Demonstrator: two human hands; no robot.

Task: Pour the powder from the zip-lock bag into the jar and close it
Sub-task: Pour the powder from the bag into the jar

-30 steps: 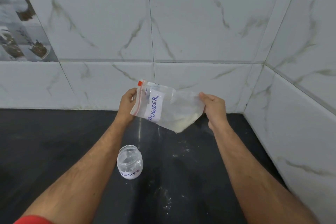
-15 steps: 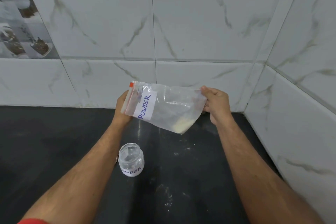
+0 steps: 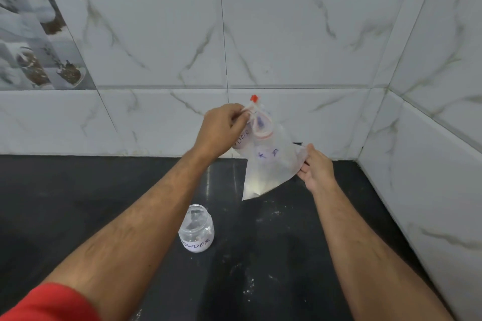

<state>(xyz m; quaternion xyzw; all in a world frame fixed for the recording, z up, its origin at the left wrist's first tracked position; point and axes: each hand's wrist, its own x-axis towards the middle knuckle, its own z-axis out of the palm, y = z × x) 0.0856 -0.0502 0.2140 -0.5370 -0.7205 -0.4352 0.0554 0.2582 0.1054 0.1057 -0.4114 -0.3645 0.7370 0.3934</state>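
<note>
The clear zip-lock bag [image 3: 268, 159] has swung from lying sideways to hanging upright, powder settled in its lower corner. The left hand [image 3: 221, 130] pinches its red-striped mouth; the right hand [image 3: 314, 171] grips its side. The small labelled glass jar [image 3: 197, 229] waits open on the black table [image 3: 78, 203], so pouring hasn't begun.

Zip-lock bag [image 3: 271, 161] was thin clear plastic, crinkled, slightly cloudy, with a red-lined seal strip at its top and a white paper label. Powder [image 3: 254, 187] in its lowest corner looked fine, matt, off-white. Jar [image 3: 197, 228], below and left of the bag, was clear and glossy, glass or plastic unclear, with a white paper label. Countertop [image 3: 78, 203] under the jar was black, polished, reflective, dusted with white specks. Wall tiles [image 3: 287, 34] behind the bag were glossy white marble-look. Sleeve [image 3: 44, 305] was red cloth.
</note>
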